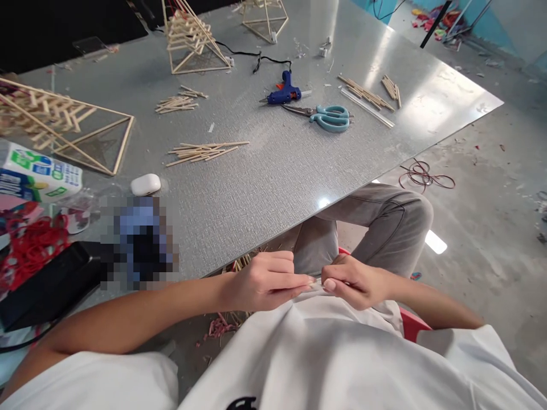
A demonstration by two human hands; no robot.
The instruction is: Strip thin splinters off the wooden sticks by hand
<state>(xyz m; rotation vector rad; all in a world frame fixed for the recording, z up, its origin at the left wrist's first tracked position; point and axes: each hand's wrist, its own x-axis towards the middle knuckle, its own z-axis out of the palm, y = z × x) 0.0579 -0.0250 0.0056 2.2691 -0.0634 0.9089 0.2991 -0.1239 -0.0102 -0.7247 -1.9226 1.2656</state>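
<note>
Below the table edge, down at six o'clock, both hands meet over the lap. The left hand point(262, 282) is curled, thumb and fingertips pressed together, and the right hand point(356, 282) mirrors it, the two pinching at the same spot where they touch. Whatever sits between the fingertips is too small to make out; it could be a thin stick, I cannot tell. A bundle of wooden sticks point(241, 263) pokes up just behind the left hand, at the table's lip.

Risk, as I judge it: anything this fine, worked off the table, could slip and drop to the littered floor, and a thin stick could snap if the pinch bends it. That loose bundle looks ready to slide off the lap too.

Now the materials, biggest first. The table point(273, 176) is a broad grey sheet, finely textured with a glossy glare at two o'clock. At nine o'clock lies a stick-built pyramid frame point(72, 128), pale wood, open triangular faces. Another stick tower point(192, 40) stands at eleven. Centre-table, a loose fan of sticks point(205, 152). At one o'clock, teal-handled scissors point(329, 117), smooth plastic and steel, beside a blue glue gun point(284, 92). Smallest, a white rounded earbud case point(146, 184), glossy.
</note>
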